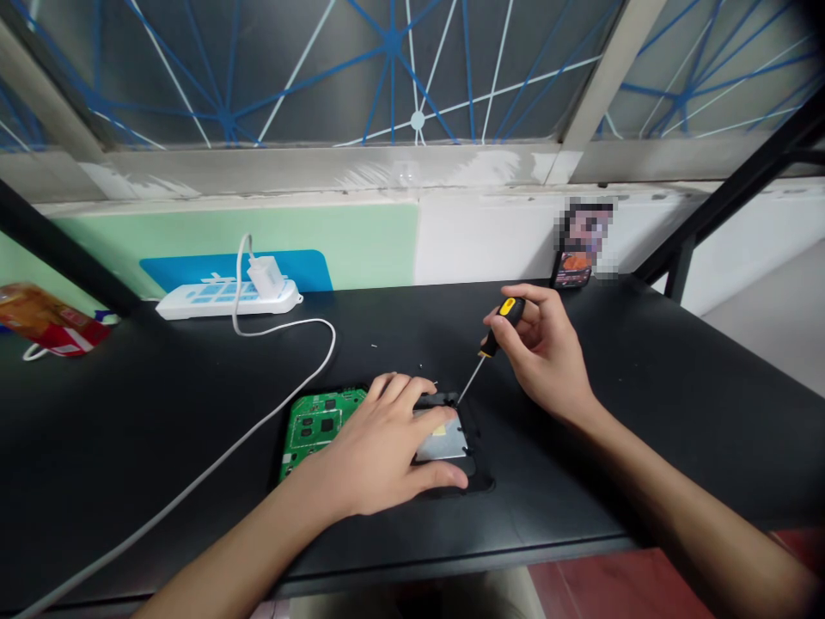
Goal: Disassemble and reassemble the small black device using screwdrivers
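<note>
A black device housing lies flat on the dark table, with a green circuit board showing in its left part and a silver metal plate in its right part. My left hand rests across the housing with its fingers spread, covering the middle of it. In my right hand is a black and yellow screwdriver, gripped by the handle and tilted. Its tip meets the housing near the upper right corner of the plate. Whether a screw sits under the tip is too small to tell.
Tiny screws lie behind the housing. A white power strip with a charger plug stands at the back; its white cable crosses the table's left. A phone leans against the wall. A red and orange package lies far left.
</note>
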Demonstrator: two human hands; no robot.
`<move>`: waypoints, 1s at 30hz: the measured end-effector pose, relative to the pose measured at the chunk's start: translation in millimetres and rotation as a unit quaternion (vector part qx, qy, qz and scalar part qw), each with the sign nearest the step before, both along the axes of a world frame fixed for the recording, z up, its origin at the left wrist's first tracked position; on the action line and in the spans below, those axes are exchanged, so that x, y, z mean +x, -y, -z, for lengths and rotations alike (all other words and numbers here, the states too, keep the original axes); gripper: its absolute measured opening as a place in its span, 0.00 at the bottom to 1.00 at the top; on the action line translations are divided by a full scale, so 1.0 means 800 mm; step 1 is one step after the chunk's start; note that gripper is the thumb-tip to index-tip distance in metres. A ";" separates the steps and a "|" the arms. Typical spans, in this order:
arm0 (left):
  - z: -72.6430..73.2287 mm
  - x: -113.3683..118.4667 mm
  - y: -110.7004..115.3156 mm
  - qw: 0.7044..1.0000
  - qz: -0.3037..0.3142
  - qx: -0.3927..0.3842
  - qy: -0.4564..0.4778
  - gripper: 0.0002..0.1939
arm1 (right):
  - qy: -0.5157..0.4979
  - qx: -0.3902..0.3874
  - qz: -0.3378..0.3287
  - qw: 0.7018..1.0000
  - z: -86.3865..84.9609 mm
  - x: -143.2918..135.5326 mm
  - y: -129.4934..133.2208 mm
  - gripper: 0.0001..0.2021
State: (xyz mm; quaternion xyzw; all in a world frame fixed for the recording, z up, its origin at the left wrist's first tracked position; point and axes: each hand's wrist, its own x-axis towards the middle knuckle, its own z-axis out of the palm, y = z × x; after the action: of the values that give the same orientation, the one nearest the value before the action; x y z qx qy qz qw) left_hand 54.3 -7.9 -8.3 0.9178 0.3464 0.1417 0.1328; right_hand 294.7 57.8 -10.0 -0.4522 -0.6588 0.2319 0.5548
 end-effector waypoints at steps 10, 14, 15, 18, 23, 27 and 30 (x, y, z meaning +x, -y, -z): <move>0.001 0.000 -0.001 1.000 -0.001 0.005 0.002 0.28 | -0.017 0.005 -0.028 0.999 0.000 -0.001 0.003 0.19; 0.000 0.001 -0.001 1.000 -0.004 0.007 0.004 0.28 | -0.029 0.022 -0.049 0.998 -0.004 -0.002 0.007 0.18; 0.000 0.001 -0.001 1.000 -0.005 0.006 0.005 0.28 | -0.030 0.029 -0.059 0.997 -0.005 -0.003 0.008 0.18; 0.000 0.000 -0.002 1.000 -0.005 0.005 0.007 0.28 | -0.032 0.055 -0.108 0.992 -0.010 -0.003 0.014 0.20; 0.000 -0.001 -0.001 1.000 -0.006 0.002 0.008 0.28 | -0.030 0.096 -0.164 0.981 -0.014 -0.007 0.029 0.22; 0.000 -0.002 0.000 1.000 -0.006 0.003 0.008 0.27 | -0.043 0.109 -0.184 0.976 -0.014 -0.012 0.037 0.22; -0.001 -0.001 0.000 1.000 -0.004 0.005 0.009 0.26 | -0.050 0.122 -0.215 0.968 -0.014 -0.015 0.039 0.22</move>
State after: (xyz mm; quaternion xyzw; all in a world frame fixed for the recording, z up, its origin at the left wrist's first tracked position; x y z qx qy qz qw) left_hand 53.2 -7.9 -7.8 0.9159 0.3478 0.1520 0.1303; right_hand 282.4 26.2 1.2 -0.2170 -0.7350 0.2857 0.5754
